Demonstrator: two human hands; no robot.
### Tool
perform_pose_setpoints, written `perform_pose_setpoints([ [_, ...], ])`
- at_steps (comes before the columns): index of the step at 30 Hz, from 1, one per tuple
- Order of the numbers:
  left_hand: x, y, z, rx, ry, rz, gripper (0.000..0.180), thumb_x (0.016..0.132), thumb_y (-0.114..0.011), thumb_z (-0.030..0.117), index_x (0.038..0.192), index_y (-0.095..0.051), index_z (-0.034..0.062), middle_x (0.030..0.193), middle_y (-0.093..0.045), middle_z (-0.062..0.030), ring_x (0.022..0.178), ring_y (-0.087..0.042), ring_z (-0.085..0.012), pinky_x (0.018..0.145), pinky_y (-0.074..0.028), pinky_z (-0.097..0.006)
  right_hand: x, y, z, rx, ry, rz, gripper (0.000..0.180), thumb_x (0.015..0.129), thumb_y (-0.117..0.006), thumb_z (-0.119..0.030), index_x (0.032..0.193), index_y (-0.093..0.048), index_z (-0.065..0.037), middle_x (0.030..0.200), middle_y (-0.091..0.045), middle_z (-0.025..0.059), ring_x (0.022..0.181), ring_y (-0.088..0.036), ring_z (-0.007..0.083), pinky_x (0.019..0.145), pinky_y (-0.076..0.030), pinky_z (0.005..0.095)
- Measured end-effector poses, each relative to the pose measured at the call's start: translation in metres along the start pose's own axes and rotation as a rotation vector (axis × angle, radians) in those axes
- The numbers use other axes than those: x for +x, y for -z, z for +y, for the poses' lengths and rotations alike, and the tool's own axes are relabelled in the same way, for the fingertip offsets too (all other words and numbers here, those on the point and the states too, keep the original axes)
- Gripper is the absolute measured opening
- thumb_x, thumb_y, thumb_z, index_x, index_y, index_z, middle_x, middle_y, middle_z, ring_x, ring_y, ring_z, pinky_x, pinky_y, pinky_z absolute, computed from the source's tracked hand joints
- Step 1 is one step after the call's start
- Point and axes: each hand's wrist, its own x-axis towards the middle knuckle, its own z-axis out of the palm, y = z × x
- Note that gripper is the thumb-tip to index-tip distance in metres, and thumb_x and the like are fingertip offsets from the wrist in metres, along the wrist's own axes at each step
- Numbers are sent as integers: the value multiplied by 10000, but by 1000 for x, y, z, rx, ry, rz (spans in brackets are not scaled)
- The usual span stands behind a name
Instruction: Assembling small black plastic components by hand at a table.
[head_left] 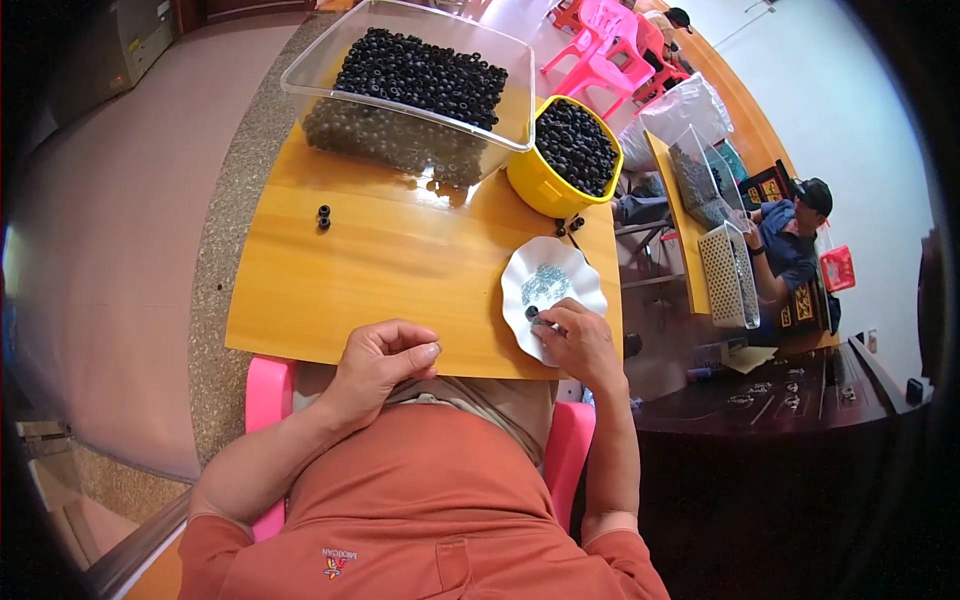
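Two hands work at the near edge of a small wooden table (400, 260), seen from the one head view. The right hand (580, 340) rests on a white scalloped plate (520, 275) at the table's right corner, fingertips pinched over a black ring (531, 312) lying on the plate; whether they actually grip it I cannot tell. A heap of small silvery parts (546, 283) sits mid-plate, close to the fingers, probably kept there for easy picking. The left hand (385, 360) hovers at the table's front edge, fingers curled loosely toward the thumb; anything inside is hidden.

Farther back, a yellow tub (535, 185) full of black rings stands just behind the plate, within the right hand's reach, and a clear bin (310, 85) of the same rings sits tilted beside it. Two stray rings (324, 216) lie left of centre, more (570, 224) by the tub. Another person (790, 240) sits at a table to the right.
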Motion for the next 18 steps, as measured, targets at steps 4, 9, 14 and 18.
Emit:
perform_pose_setpoints([
  [4,0,1,-1,-9,14,2,129,862,-664,60,974,-629,8,856,-635,-36,760,-613,-100,719,-565,-269,0,0,-5,-20,-23,3,147,787,-687,-137,882,-690,-24,862,-653,111,772,-635,307,702,-495,356],
  [9,0,1,-1,-7,11,7,122,863,-662,60,971,-632,14,868,-644,-40,761,-622,-106,715,-566,-269,-1,3,-5,-43,18,14,144,833,-629,-134,904,-677,-19,881,-647,116,777,-634,322,702,-495,371],
  [14,0,2,-2,-4,11,7,124,863,-661,61,974,-632,16,872,-648,-43,759,-627,-109,714,-564,-268,-2,1,-3,-79,54,25,143,869,-580,-127,924,-656,-18,885,-637,118,771,-630,329,692,-495,385],
  [18,0,3,-2,-12,16,13,134,861,-665,65,980,-630,15,872,-649,-46,758,-626,-109,714,-564,-269,-2,-3,-1,-103,78,69,133,873,-580,-126,919,-650,-23,881,-630,115,762,-628,328,681,-496,388],
])
